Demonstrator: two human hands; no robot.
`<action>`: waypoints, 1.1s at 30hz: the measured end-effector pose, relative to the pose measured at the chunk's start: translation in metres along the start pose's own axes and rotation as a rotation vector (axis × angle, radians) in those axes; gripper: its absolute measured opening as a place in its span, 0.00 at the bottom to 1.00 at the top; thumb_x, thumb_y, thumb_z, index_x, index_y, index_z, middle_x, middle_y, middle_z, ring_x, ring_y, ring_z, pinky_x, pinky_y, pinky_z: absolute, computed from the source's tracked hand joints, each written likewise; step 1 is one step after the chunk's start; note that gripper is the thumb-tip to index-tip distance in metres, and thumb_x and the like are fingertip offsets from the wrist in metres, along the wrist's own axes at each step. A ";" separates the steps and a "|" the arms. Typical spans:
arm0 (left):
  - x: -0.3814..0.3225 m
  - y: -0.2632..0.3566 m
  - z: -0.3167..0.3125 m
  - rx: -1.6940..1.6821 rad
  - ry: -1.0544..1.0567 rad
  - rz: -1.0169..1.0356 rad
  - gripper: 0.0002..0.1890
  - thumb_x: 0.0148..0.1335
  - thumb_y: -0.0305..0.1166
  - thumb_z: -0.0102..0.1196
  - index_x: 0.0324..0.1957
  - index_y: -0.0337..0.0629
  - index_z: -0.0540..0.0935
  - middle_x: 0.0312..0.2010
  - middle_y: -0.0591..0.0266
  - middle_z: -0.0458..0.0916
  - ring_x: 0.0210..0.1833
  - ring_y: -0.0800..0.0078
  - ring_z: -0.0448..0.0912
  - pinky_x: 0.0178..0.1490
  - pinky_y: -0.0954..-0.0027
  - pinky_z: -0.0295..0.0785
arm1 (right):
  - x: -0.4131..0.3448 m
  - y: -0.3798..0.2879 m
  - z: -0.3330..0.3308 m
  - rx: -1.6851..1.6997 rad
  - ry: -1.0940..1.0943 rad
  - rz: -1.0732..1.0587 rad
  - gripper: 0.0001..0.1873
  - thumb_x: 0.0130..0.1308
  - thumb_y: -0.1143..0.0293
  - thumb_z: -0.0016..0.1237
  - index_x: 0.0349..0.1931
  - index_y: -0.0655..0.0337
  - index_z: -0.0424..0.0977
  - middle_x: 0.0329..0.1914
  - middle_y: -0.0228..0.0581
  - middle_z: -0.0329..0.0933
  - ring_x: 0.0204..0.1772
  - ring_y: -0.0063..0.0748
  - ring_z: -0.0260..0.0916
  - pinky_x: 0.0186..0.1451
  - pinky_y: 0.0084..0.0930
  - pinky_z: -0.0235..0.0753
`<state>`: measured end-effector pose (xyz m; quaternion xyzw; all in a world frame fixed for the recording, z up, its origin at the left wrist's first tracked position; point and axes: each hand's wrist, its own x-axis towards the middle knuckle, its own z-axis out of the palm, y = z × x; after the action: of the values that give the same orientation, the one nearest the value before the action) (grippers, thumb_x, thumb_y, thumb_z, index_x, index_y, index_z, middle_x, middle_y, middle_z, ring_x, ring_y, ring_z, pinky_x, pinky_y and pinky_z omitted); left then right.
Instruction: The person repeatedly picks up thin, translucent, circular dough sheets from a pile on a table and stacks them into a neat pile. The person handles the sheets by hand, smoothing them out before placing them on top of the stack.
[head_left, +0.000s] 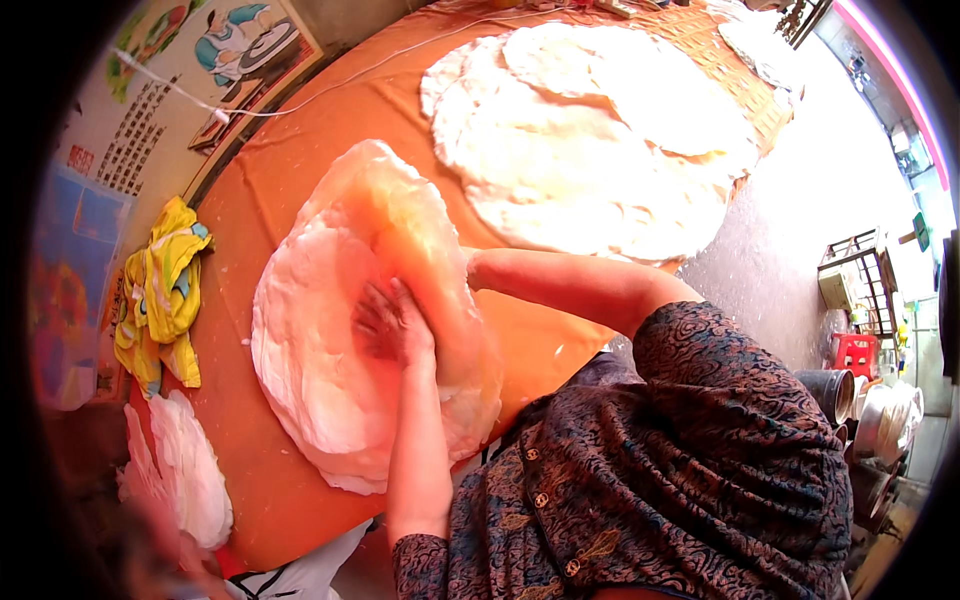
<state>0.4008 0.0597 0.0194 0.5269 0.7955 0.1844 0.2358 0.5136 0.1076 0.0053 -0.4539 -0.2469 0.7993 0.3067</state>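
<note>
Before me lies a stack of large, round, pale sheets, which look like thin dough or flatbread. A thin, see-through top sheet rises in a fold on its right side. My left hand rests flat inside that fold, fingers spread and palm against the pale surface. My right forearm reaches behind the raised sheet. The right hand itself is hidden there, so its hold cannot be seen.
An orange cloth covers the table. A larger stack of pale rounds sits at the back right. Left are a yellow cloth and crumpled pale sheets. A white cord crosses the table's back. Another person's blurred arm shows lower left.
</note>
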 end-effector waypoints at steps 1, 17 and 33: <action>-0.003 0.012 0.009 0.006 0.005 -0.021 0.44 0.52 0.70 0.22 0.65 0.52 0.48 0.66 0.51 0.40 0.68 0.50 0.37 0.63 0.44 0.31 | -0.005 -0.007 -0.011 -0.022 -0.017 0.003 0.16 0.55 0.70 0.43 0.44 0.67 0.68 0.35 0.39 0.74 0.39 0.31 0.73 0.35 0.26 0.73; -0.058 -0.003 0.066 0.838 0.264 0.363 0.35 0.58 0.58 0.33 0.64 0.50 0.53 0.66 0.49 0.43 0.68 0.51 0.41 0.62 0.41 0.37 | -0.227 -0.087 -0.371 -1.748 1.013 -0.265 0.34 0.43 0.80 0.38 0.58 0.56 0.57 0.65 0.48 0.49 0.66 0.49 0.45 0.59 0.44 0.55; -0.084 0.087 0.066 0.011 0.053 0.451 0.29 0.52 0.41 0.56 0.52 0.32 0.67 0.52 0.45 0.67 0.55 0.56 0.65 0.57 0.59 0.58 | -0.270 -0.190 -0.379 -1.557 0.950 -0.694 0.09 0.60 0.64 0.38 0.31 0.54 0.73 0.25 0.48 0.74 0.30 0.50 0.71 0.31 0.40 0.69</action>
<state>0.5317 0.0181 0.0277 0.6875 0.6646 0.2418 0.1647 1.0051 0.0901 0.1118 -0.7066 -0.6766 0.0118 0.2069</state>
